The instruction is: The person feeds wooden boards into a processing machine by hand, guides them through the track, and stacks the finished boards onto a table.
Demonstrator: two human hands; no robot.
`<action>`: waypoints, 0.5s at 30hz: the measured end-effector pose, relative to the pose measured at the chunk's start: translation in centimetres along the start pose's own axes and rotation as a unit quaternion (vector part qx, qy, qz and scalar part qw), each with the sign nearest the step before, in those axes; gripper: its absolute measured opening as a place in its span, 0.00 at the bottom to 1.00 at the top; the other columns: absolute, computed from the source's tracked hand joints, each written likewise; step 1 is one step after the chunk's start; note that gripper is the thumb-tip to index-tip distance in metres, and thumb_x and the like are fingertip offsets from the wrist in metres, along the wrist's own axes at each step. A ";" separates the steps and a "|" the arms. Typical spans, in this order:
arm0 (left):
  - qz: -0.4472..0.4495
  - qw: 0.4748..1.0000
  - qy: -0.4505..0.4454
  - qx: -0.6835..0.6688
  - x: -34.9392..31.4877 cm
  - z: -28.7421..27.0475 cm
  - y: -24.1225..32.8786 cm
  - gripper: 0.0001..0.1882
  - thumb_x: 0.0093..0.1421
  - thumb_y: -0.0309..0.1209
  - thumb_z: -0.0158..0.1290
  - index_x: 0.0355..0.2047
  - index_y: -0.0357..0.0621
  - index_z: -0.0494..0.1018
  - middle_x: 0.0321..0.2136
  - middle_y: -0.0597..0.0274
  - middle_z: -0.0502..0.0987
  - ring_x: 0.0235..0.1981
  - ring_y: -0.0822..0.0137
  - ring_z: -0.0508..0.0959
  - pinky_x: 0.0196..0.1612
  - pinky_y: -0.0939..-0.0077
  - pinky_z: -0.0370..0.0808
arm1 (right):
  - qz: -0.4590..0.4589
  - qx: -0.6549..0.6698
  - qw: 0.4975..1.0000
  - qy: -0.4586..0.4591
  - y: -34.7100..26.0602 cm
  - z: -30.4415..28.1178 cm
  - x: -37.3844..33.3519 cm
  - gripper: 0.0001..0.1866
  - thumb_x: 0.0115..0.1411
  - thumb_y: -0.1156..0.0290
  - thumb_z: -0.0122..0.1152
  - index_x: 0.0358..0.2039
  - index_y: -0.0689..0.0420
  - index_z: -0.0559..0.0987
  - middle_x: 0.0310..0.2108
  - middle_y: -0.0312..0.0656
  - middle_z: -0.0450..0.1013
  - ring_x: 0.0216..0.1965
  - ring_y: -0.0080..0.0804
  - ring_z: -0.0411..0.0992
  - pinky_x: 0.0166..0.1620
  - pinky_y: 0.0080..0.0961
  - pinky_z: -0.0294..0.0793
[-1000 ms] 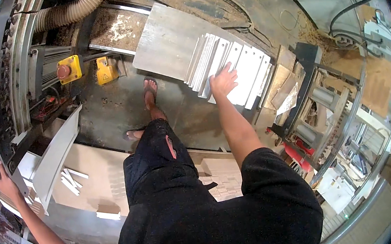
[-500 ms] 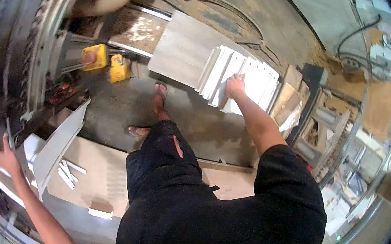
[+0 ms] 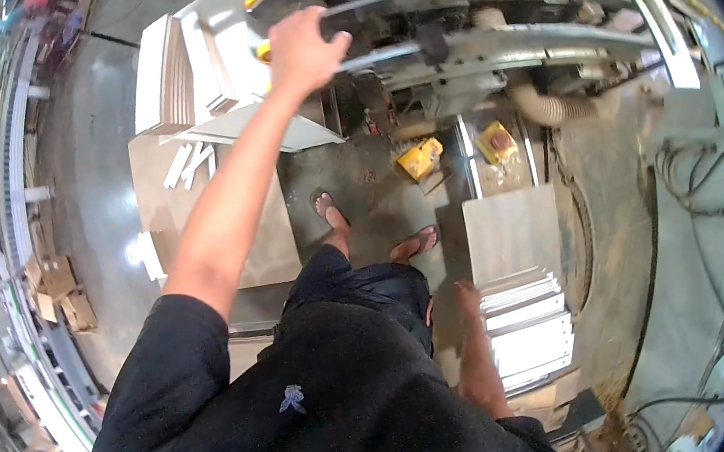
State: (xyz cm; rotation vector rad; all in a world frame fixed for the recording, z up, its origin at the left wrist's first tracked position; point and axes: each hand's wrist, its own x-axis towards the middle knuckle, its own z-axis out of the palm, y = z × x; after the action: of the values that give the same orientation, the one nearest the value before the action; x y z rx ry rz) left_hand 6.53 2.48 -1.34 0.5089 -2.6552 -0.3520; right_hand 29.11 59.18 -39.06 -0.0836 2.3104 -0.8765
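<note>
My left hand reaches far forward, thumb apart from the fingers. It is over or against the dark end of a long machine; whether it touches is unclear. Low on the right, my right hand is beside the left edge of a stack of white boards. Its fingers are smeared, so its grip cannot be made out. The boards lie overlapped on a grey panel.
White panels lean upright by the machine, above a tan board with several white strips. Two yellow boxes, one a switch box with a red button, sit ahead of my feet. A ribbed hose hangs from the machine.
My view has turned left, bringing the machine across the top. My right hand has come off the top of the white boards to their side. My left arm still reaches to the machine's end.
</note>
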 end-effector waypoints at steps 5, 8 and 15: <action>-0.017 0.999 0.000 -0.040 0.0 0.2 0.2 0.29 0.53 0.47 0.59 0.47 0.35 0.75 0.45 0.45 0.78 0.51 0.48 0.75 0.58 0.53 0.65 | 0.187 0.216 0.958 -0.009 -3.5 3.0 0.6 0.17 0.60 0.60 0.62 0.45 0.57 0.80 0.26 0.35 0.74 0.29 0.26 0.72 0.28 0.33 0.71; -0.015 0.991 0.071 -0.109 -0.7 -0.5 -1.0 0.25 0.52 0.44 0.59 0.42 0.34 0.75 0.42 0.48 0.77 0.50 0.52 0.73 0.61 0.54 0.59 | 0.173 0.228 0.958 -0.011 -8.1 2.5 2.5 0.17 0.59 0.64 0.65 0.46 0.59 0.79 0.22 0.33 0.71 0.22 0.22 0.69 0.24 0.24 0.68; 0.047 0.929 0.008 -0.367 -3.1 -2.6 -5.0 0.18 0.59 0.40 0.56 0.42 0.38 0.75 0.47 0.49 0.77 0.53 0.52 0.74 0.64 0.52 0.61 | -0.049 0.096 0.994 0.037 -24.3 1.3 6.2 0.23 0.59 0.62 0.66 0.48 0.66 0.77 0.27 0.39 0.76 0.27 0.24 0.73 0.29 0.21 0.70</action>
State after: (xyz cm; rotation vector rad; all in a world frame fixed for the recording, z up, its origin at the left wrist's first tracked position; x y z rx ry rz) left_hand 11.77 -1.20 -1.70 0.1363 -2.2760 -1.2285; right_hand 21.05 37.92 -28.38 -0.0825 2.2927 -1.1649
